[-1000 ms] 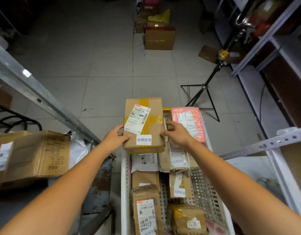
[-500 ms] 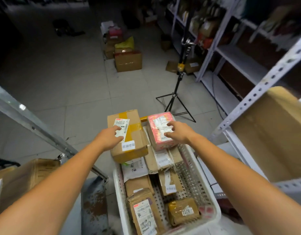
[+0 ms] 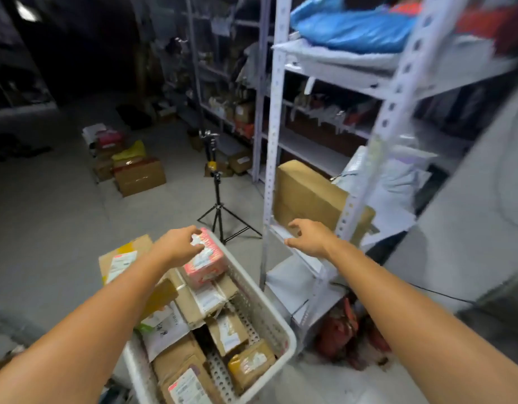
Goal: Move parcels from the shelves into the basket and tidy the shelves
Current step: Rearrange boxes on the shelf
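1. Cardboard box with yellow tape and a white label lies left of the left hand, partly hidden under the forearm.
2. Left hand hovers palm down, fingers loosely bent, over the pink parcel. Blur hides whether the fingers touch it.
3. White perforated basket, below that hand, holds the pink parcel on top of brown boxes and labelled mailers.
4. Right hand, right of the basket, reaches forward with fingers spread and lightly curled, holding nothing. It is just in front of a large brown box on the shelf.
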Demonstrator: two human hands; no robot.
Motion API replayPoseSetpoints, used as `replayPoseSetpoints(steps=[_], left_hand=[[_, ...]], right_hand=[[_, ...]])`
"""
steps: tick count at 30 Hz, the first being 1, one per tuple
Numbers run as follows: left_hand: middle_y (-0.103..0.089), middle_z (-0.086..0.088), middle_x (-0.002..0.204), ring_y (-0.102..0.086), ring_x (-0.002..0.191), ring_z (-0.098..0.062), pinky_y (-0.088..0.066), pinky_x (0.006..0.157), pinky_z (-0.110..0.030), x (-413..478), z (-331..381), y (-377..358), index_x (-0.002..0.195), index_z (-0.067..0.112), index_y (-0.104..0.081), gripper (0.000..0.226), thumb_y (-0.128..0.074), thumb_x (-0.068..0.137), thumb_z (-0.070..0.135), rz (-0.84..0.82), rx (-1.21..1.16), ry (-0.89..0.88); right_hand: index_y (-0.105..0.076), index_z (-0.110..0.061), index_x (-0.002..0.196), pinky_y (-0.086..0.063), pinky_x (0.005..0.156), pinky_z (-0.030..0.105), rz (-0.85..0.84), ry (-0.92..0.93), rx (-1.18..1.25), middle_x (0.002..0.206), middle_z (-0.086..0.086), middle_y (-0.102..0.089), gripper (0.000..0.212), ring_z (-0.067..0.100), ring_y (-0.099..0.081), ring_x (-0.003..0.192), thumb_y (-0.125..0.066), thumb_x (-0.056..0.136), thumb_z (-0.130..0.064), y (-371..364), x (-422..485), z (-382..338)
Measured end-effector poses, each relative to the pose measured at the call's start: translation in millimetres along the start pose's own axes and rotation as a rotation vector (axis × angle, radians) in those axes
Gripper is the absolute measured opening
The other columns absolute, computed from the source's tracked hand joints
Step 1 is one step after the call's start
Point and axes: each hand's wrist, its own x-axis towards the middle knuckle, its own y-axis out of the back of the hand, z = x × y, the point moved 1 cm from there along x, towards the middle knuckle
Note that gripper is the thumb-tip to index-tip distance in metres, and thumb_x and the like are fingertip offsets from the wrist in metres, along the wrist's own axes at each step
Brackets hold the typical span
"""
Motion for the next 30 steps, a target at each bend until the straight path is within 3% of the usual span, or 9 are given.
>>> replayPoseSetpoints(steps=[6,8,13,19,30], left_hand=[[-0.061,-0.004,0.128,-0.059,0.113,-0.026,-0.049,0.093,-0.035,-41,135,-18,0.136,0.024,-0.05,0.045,-0.057,0.095,0.04,-0.01,0.079,-0.204],[-0.061,-0.003,0.13,-0.06,0.11,-0.024,-0.052,0.092,-0.039,-49,179,-27,0.137,0.027,-0.049,0.046,-0.056,0.095,0.041,-0.047,0.1,-0.272],[-0.055,-0.002,0.137,-0.056,0.117,-0.026,-0.049,0.092,-0.034,-61,286,-53,0.144,0.028,-0.044,0.052,-0.053,0.096,0.044,-0.134,0.14,-0.466],[-0.057,-0.005,0.135,-0.055,0.12,-0.026,-0.046,0.097,-0.034,-68,421,-96,0.141,0.026,-0.046,0.05,-0.056,0.094,0.04,-0.199,0.198,-0.752],[-0.065,0.0,0.121,-0.059,0.111,-0.022,-0.048,0.092,-0.03,-114,606,-187,0.136,0.028,-0.053,0.048,-0.06,0.091,0.042,-0.451,0.201,-1.221]], right_hand=[[-0.047,-0.018,0.143,-0.047,0.096,0.035,0.09,-0.117,0.08,0.141,0.006,-0.054,0.058,0.026,-0.057,0.12,-0.062,0.093,-0.042,39,-110,100],[-0.044,-0.018,0.146,-0.043,0.1,0.034,0.114,-0.18,0.094,0.146,0.006,-0.05,0.061,0.026,-0.053,0.126,-0.062,0.093,-0.043,46,-141,133],[-0.045,-0.017,0.145,-0.043,0.1,0.033,0.193,-0.343,0.109,0.14,0.012,-0.055,0.057,0.03,-0.054,0.125,-0.061,0.094,-0.038,67,-214,206],[-0.047,-0.017,0.144,-0.045,0.103,0.037,0.286,-0.621,0.196,0.139,0.008,-0.056,0.062,0.029,-0.054,0.124,-0.063,0.091,-0.045,73,-301,293],[-0.048,-0.02,0.142,-0.043,0.103,0.035,0.462,-1.169,0.333,0.141,0.006,-0.054,0.056,0.024,-0.051,0.128,-0.059,0.094,-0.044,28,-441,341]])
